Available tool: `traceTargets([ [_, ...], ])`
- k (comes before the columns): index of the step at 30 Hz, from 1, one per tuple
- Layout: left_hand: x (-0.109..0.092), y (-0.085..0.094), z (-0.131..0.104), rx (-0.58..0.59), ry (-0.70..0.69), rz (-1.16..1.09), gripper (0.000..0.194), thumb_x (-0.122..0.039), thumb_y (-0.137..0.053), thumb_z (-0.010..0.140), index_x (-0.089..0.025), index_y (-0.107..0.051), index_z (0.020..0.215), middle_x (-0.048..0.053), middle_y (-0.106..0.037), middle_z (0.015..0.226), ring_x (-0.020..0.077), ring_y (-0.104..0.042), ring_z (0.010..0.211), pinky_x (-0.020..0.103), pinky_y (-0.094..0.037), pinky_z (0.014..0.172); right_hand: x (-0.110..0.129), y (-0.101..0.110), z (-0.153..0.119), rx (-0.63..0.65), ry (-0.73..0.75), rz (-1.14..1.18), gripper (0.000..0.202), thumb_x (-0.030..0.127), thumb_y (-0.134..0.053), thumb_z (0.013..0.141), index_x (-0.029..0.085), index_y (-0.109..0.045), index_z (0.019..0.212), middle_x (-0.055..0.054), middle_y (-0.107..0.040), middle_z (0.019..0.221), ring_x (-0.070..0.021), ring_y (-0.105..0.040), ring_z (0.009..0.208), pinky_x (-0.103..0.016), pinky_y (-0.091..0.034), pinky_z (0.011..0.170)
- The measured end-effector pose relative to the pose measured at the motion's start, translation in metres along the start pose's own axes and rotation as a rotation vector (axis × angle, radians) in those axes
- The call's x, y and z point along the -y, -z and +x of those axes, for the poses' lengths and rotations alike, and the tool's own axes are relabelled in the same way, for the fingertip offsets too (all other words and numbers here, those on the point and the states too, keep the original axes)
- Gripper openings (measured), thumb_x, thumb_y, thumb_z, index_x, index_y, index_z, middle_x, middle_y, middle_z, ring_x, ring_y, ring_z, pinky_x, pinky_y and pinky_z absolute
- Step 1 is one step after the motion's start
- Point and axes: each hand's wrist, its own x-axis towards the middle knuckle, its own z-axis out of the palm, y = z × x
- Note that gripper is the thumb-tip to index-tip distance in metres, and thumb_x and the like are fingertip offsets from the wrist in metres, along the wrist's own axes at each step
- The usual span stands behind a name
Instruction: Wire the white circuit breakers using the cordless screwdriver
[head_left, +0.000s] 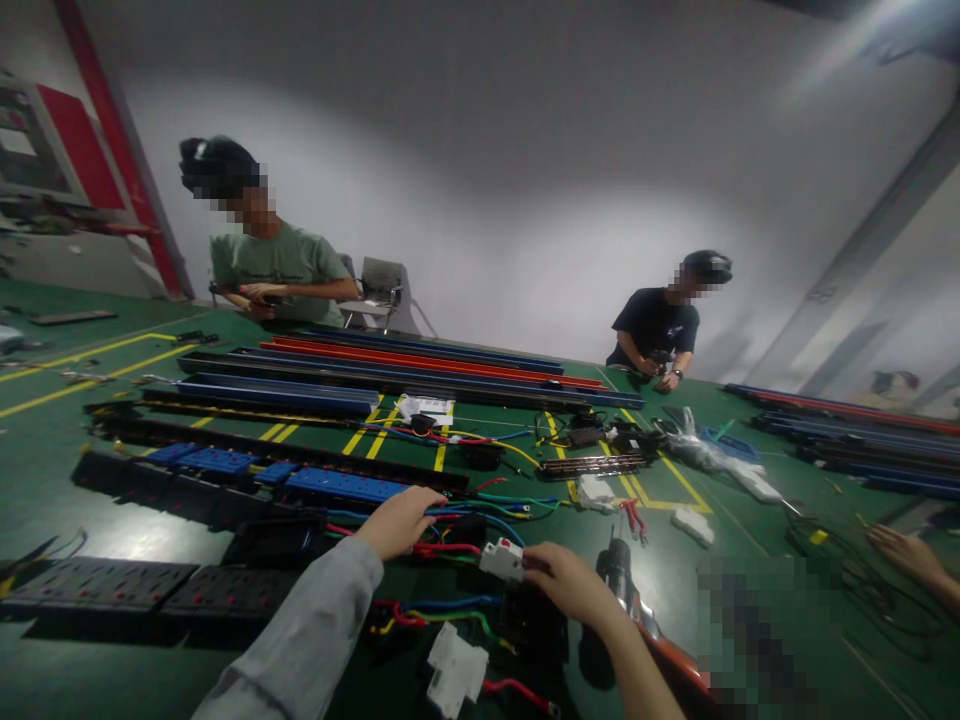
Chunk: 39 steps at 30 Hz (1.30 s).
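Note:
My left hand (401,520), in a grey sleeve, reaches over red wires (450,548) beside the blue socket strip (345,487). Its fingertips are bent down and partly hidden, so what they hold cannot be made out. My right hand (566,580) grips the right end of a white circuit breaker (502,560) with a red part on top. Those red wires run up to the breaker's left side. Below lies a second white breaker (456,670) with a red wire at its right. Under my right hand is a black box-like part (536,625).
A power drill (616,575) lies right of my right hand. Black socket strips (97,585) lie at the left. Long metal profiles (420,365) cross the table's far side. Two people stand beyond; another person's hand (904,550) is at the right edge.

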Motion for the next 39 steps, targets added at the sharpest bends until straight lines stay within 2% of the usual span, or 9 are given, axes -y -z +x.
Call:
traceTargets([
  [4, 0.007, -0.003, 0.014, -0.039, 0.114, 0.065, 0.051, -0.016, -0.056, 0.081, -0.028, -0.053, 0.131, 0.005, -0.050, 0.144, 0.0228, -0.038, 0.137, 0.040, -0.032, 0.111, 0.012, 0.007, 0.010, -0.114, 0.032, 0.056, 0.037, 0.028, -0.037, 0.097, 0.025, -0.065, 0.121, -0.006, -0.066, 0.122, -0.0204, -0.059, 0.115, -0.030, -0.042, 0.097],
  [7, 0.030, 0.003, 0.009, -0.018, 0.193, 0.085, 0.051, -0.024, -0.059, 0.081, -0.025, -0.051, 0.131, 0.010, -0.052, 0.141, 0.0282, -0.039, 0.135, 0.049, -0.029, 0.111, 0.028, 0.010, 0.027, -0.127, 0.060, 0.044, 0.037, 0.030, -0.037, 0.097, 0.025, -0.063, 0.124, -0.006, -0.064, 0.126, -0.0215, -0.057, 0.118, -0.032, -0.041, 0.100],
  [12, 0.055, 0.013, 0.006, 0.087, 0.183, 0.108, 0.059, -0.032, -0.065, 0.074, -0.027, -0.051, 0.131, 0.009, -0.049, 0.143, 0.0294, -0.042, 0.132, 0.052, -0.024, 0.112, 0.056, 0.000, 0.075, -0.051, 0.119, -0.015, 0.039, 0.032, -0.040, 0.096, 0.024, -0.059, 0.129, -0.006, -0.061, 0.132, -0.0210, -0.055, 0.122, -0.031, -0.040, 0.102],
  [17, 0.052, 0.026, 0.017, 0.151, 0.140, 0.152, 0.068, -0.027, -0.074, 0.057, -0.029, -0.057, 0.123, 0.008, -0.053, 0.134, 0.0329, -0.045, 0.125, 0.051, -0.032, 0.105, 0.061, -0.014, 0.108, 0.058, 0.073, -0.049, 0.038, 0.021, -0.044, 0.088, 0.025, -0.069, 0.117, -0.006, -0.072, 0.115, -0.0219, -0.066, 0.103, -0.030, -0.048, 0.087],
  [22, 0.042, 0.036, 0.016, 0.144, 0.090, 0.169, 0.062, -0.023, -0.073, 0.054, -0.029, -0.058, 0.114, 0.006, -0.060, 0.122, 0.0299, -0.055, 0.114, 0.042, -0.038, 0.099, 0.053, -0.012, 0.106, 0.050, 0.064, -0.032, 0.043, 0.016, -0.042, 0.086, 0.029, -0.068, 0.118, -0.002, -0.073, 0.109, -0.0178, -0.069, 0.093, -0.026, -0.049, 0.080],
  [29, 0.043, 0.050, 0.012, 0.074, 0.097, 0.202, 0.060, -0.034, -0.076, 0.055, -0.029, -0.054, 0.111, 0.003, -0.069, 0.105, 0.0291, -0.063, 0.100, 0.037, -0.043, 0.089, 0.036, 0.005, 0.090, -0.125, 0.133, -0.050, 0.055, 0.013, -0.056, 0.077, 0.021, -0.055, 0.131, -0.007, -0.059, 0.133, -0.0204, -0.053, 0.123, -0.028, -0.037, 0.104],
  [32, 0.042, 0.057, 0.014, 0.029, 0.083, 0.217, 0.062, -0.041, -0.079, 0.051, -0.028, -0.055, 0.106, 0.003, -0.069, 0.102, 0.0295, -0.064, 0.098, 0.036, -0.044, 0.085, 0.029, 0.008, 0.088, -0.153, 0.094, -0.150, 0.065, 0.021, -0.066, 0.073, 0.022, -0.051, 0.136, -0.009, -0.058, 0.135, -0.0243, -0.051, 0.125, -0.032, -0.037, 0.103],
  [35, 0.039, 0.060, 0.015, 0.029, 0.063, 0.180, 0.059, -0.037, -0.077, 0.053, -0.028, -0.055, 0.107, 0.002, -0.070, 0.102, 0.0275, -0.065, 0.096, 0.033, -0.044, 0.084, 0.029, 0.013, 0.090, -0.119, 0.035, -0.218, 0.054, 0.027, -0.069, 0.073, 0.024, -0.059, 0.126, -0.007, -0.067, 0.120, -0.0264, -0.061, 0.110, -0.035, -0.043, 0.093],
  [39, 0.040, 0.058, 0.015, 0.055, 0.017, 0.120, 0.067, -0.030, -0.072, 0.059, -0.032, -0.052, 0.122, -0.001, -0.066, 0.121, 0.0245, -0.064, 0.107, 0.029, -0.044, 0.090, 0.038, 0.032, 0.093, -0.107, 0.055, -0.262, 0.035, 0.028, -0.064, 0.077, 0.030, -0.066, 0.113, -0.002, -0.070, 0.110, -0.0244, -0.064, 0.101, -0.033, -0.045, 0.083],
])
